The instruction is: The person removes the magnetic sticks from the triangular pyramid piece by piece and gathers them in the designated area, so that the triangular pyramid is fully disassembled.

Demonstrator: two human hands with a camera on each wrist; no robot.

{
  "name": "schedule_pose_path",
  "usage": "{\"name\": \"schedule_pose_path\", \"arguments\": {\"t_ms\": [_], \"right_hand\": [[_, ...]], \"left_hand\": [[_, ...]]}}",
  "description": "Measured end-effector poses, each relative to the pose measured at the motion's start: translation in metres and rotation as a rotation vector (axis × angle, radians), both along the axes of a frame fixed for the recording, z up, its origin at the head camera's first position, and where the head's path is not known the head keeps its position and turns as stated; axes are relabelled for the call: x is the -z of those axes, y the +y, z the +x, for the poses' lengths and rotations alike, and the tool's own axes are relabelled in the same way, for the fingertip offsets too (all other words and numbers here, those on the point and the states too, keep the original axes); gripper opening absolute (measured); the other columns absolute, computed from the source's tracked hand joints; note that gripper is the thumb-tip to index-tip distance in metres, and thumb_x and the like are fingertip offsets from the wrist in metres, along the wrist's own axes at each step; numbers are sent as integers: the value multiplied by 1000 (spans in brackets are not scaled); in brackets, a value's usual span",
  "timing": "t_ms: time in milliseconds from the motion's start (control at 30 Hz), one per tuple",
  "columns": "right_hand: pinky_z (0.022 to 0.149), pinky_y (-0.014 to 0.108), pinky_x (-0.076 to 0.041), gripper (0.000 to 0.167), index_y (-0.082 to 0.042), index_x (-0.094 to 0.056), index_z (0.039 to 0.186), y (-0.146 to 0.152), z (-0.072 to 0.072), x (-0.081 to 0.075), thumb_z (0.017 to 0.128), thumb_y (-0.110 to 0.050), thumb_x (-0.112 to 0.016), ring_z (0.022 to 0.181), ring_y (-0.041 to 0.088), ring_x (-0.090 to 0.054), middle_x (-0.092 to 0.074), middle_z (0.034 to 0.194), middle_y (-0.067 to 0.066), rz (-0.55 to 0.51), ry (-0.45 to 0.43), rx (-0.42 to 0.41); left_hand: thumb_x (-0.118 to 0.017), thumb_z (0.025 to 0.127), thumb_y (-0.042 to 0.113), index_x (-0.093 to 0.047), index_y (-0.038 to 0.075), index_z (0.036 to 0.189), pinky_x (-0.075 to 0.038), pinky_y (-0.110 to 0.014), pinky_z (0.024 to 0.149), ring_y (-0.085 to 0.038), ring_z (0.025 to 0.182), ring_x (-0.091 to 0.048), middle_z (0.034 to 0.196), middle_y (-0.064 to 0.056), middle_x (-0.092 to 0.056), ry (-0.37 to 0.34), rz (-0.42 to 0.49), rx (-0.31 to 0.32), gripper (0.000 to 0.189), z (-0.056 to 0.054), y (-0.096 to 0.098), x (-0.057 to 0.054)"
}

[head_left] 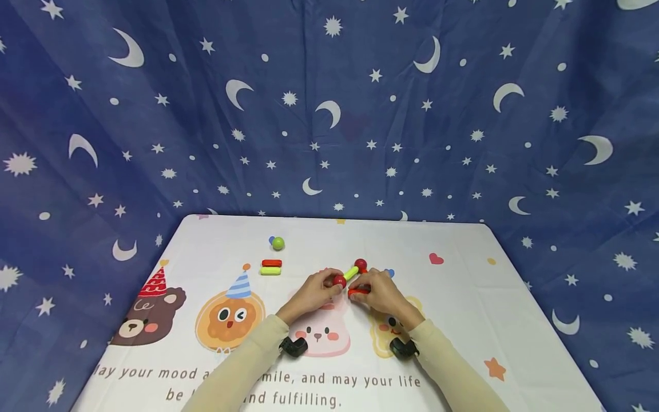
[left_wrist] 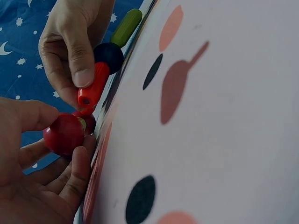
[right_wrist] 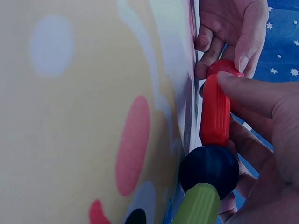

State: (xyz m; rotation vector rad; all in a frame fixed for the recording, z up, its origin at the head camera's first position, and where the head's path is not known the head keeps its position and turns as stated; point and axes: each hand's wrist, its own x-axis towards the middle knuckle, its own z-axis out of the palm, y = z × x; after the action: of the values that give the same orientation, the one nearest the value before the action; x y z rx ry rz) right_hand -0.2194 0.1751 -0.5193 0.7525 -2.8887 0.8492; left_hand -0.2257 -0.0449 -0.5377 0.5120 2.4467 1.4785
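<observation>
My left hand (head_left: 318, 293) holds a glossy red ball (left_wrist: 64, 134) between thumb and fingers. From this ball a yellow-green rod (head_left: 351, 273) runs to a second red ball (head_left: 360, 264), beside which a bit of red shows by the right hand. In my right hand (head_left: 383, 294), a ridged red rod (right_wrist: 216, 109) is pinched, its holed free end (left_wrist: 86, 100) close to the left hand's ball. The rod's other end joins a dark blue ball (right_wrist: 209, 170), and a green rod (right_wrist: 198, 205) extends beyond that. The right hand hides this blue ball in the head view.
On the white printed tablecloth (head_left: 463, 320), a red rod (head_left: 272, 263) and a yellow-green rod (head_left: 270, 271) lie side by side to the left. Behind them sits a green ball (head_left: 278, 244). A blue curtain (head_left: 329, 114) with moons and stars hangs past the table's far edge.
</observation>
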Motion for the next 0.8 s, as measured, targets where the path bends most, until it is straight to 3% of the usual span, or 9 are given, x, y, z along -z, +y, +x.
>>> {"name": "schedule_pose_path", "arguments": {"t_ms": [133, 233, 300, 400, 533, 800], "right_hand": [[74, 30, -36, 13, -23, -77, 95, 1, -4, -2, 83, -26, -79, 76, 12, -51, -67, 83, -8, -27, -34, 53], [81, 36, -43, 14, -21, -76, 98, 3, -8, -5, 84, -24, -79, 87, 15, -56, -70, 92, -5, -64, -7, 100], [88, 43, -41, 18, -20, -75, 100, 4, -12, -8, 83, -21, -80, 97, 19, -58, -71, 101, -3, -86, 36, 113], [95, 51, -38, 23, -19, -75, 105, 5, -16, -9, 82, -20, -80, 112, 24, -56, -70, 116, 0, -84, 85, 93], [98, 54, -35, 27, -19, -74, 111, 4, -19, -8, 84, -22, -78, 122, 26, -53, -66, 127, 2, -45, 82, 41], [102, 56, -35, 28, -17, -73, 113, -3, -25, -7, 86, -21, -76, 128, 28, -51, -65, 130, 5, -1, 62, 9]], "left_hand": [[-64, 94, 27, -59, 17, 130, -54, -25, 67, -11, 83, -63, 104, -3, -67, -7, -1, 1, 37, -3, 1, 1], [-65, 95, 30, -58, 19, 130, -55, -25, 68, -11, 84, -63, 104, -2, -67, -14, 3, 3, 38, -5, 2, 0], [-65, 94, 30, -58, 20, 130, -55, -26, 68, -12, 83, -64, 103, -3, -67, -9, 7, 7, 38, -6, 3, -1], [-66, 94, 30, -58, 19, 128, -55, -26, 68, -11, 81, -64, 101, -2, -67, -6, 4, 7, 37, -5, 4, -1], [-66, 94, 28, -58, 17, 124, -54, -24, 71, -9, 85, -65, 103, -1, -69, -20, 5, 2, 32, -3, 3, 1], [-67, 94, 27, -60, 16, 121, -54, -24, 70, -10, 84, -64, 101, -2, -69, -21, 4, -12, 30, -3, 1, 2]]}}
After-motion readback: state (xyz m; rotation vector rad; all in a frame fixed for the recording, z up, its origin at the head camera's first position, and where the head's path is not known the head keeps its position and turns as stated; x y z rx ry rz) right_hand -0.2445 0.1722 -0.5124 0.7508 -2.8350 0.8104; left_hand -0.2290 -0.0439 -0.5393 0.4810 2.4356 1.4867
